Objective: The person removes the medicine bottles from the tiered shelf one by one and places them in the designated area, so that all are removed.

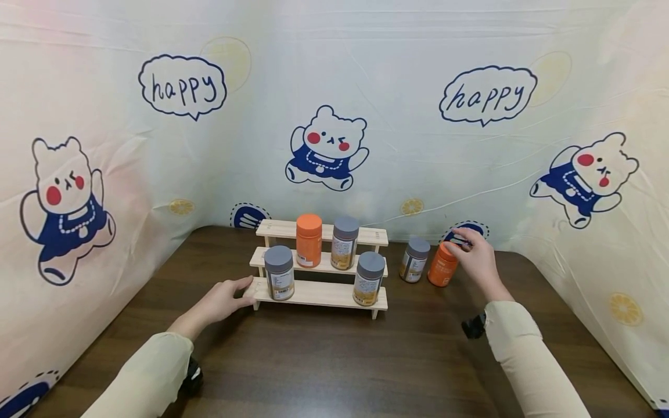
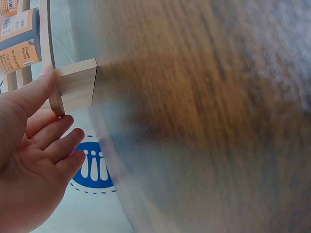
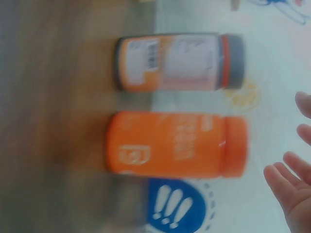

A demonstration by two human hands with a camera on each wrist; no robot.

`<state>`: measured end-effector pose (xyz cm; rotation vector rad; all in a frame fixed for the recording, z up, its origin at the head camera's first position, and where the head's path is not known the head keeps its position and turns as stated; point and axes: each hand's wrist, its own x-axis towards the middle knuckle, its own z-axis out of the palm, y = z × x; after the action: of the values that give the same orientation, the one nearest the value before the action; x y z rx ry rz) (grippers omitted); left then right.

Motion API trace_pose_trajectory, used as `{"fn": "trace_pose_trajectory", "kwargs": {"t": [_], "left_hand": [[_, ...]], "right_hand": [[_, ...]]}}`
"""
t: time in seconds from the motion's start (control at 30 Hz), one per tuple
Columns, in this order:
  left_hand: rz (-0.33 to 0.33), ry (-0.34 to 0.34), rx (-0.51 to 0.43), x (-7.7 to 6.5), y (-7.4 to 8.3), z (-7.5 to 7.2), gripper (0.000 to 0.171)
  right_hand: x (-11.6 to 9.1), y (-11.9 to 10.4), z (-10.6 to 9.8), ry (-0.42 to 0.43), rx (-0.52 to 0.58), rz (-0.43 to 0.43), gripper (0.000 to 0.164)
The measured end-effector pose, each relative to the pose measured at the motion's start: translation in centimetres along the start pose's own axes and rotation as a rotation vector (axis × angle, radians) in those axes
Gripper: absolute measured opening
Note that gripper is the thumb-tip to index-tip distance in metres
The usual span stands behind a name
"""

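A three-step wooden rack stands on the table with several jars on its steps. My left hand grips the left end of its lowest step, thumb and fingers on either side of the board, as the left wrist view shows. On the rack are an orange jar and grey-lidded jars, one of them at the right front. My right hand hovers by the lid of another orange jar on the table. In the right wrist view its fingers are spread, apart from that lid.
Left of the table's orange jar stands a grey-lidded jar, close beside it. Dark brown wood tabletop extends in front of the rack. A printed cloth hangs behind the table and along both sides.
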<state>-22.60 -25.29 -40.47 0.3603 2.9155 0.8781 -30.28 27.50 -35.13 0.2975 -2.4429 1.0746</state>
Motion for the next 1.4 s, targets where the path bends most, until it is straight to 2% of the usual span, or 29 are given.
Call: {"fn": "trace_pose_trajectory", "kwargs": {"t": [0.33,0.57,0.73,0.97,1.4], "left_hand": [[0.000,-0.001,-0.001,0.0,0.1,0.0,0.064],[0.006,0.003,-0.001,-0.1,0.0,0.1,0.063],[0.004,0.004,-0.002,0.0,-0.1,0.1,0.064],[-0.010,-0.001,0.001,0.1,-0.1,0.0,0.065],[-0.010,-0.001,-0.002,-0.1,0.2,0.0,0.064]], "right_hand": [[1.4,-4.7,-0.1,-0.047,0.031,-0.095,0.047],[1.9,-8.1,1.0,-0.094,0.123,-0.151,0.048],[2.0,-9.9,2.2,-0.123,0.135,-0.192,0.050],[2.4,-11.8,3.9,-0.172,0.174,-0.267,0.049],[2.2,-14.3,7.1,-0.275,0.160,-0.260,0.048]]}}
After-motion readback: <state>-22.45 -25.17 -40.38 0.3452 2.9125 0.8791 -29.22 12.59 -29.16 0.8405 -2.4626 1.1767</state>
